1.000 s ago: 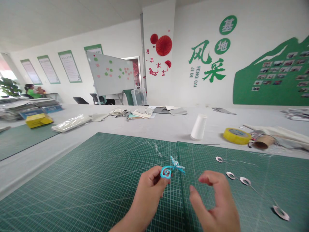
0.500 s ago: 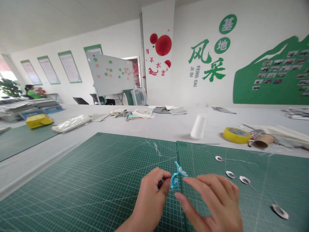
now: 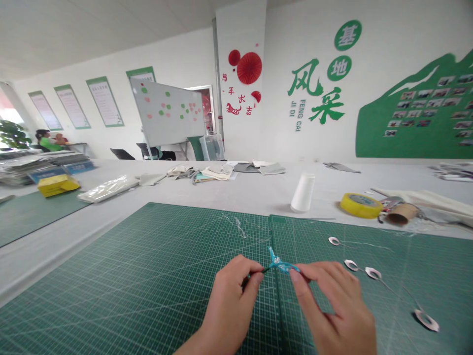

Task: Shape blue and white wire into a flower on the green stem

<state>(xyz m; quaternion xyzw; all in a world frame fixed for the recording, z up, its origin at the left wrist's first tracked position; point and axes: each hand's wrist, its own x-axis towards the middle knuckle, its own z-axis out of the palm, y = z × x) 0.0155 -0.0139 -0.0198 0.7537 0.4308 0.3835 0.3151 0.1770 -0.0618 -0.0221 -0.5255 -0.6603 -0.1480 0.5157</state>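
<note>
While in 2 hands (image 3: 233, 301) (image 3: 334, 303), blue ornament (image 3: 281, 266) — beyond, "FENG CAI" lettering (image 3: 302, 109).

Left hand (image 3: 232, 295) and right hand (image 3: 336, 301) near each other, fingers (image 3: 321, 272) of both in a pinch

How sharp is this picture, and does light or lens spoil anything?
Head view: the blue ornament held between left hand and right hand looks soft, its fine detail lost; head view again: the window at far left is washed out, the plastic packet shines, and the wall posters lean, probably from lens distortion.
</note>
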